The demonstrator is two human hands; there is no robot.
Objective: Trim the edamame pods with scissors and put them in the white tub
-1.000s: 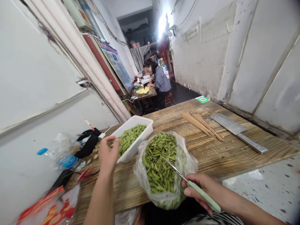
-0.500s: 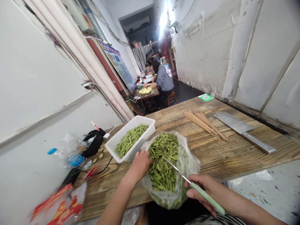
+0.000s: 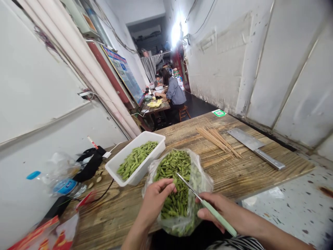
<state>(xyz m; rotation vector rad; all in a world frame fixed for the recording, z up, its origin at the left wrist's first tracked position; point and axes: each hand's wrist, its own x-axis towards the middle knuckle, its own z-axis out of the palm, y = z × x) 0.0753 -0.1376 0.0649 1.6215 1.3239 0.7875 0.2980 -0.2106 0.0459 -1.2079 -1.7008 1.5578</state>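
Note:
A clear plastic bag (image 3: 201,180) full of green edamame pods (image 3: 173,166) lies at the near edge of the wooden table (image 3: 234,173). My left hand (image 3: 156,198) reaches into the bag, its fingers curled among the pods; what they grip is hidden. My right hand (image 3: 218,210) is closed on scissors with a pale green handle (image 3: 217,218), blades pointing over the bag. A white tray (image 3: 117,166) with more pods sits just left of the bag.
Bamboo skewers (image 3: 217,140) and a steel cleaver (image 3: 253,148) lie on the table's right half. At left are a water bottle (image 3: 62,185), a black strap, a cable and red packaging (image 3: 39,236). Another person (image 3: 173,92) sits at a far table.
My left hand moved from beside the white tray rightward into the bag, sinking in among the pods. The right hand kept its hold on the scissors.

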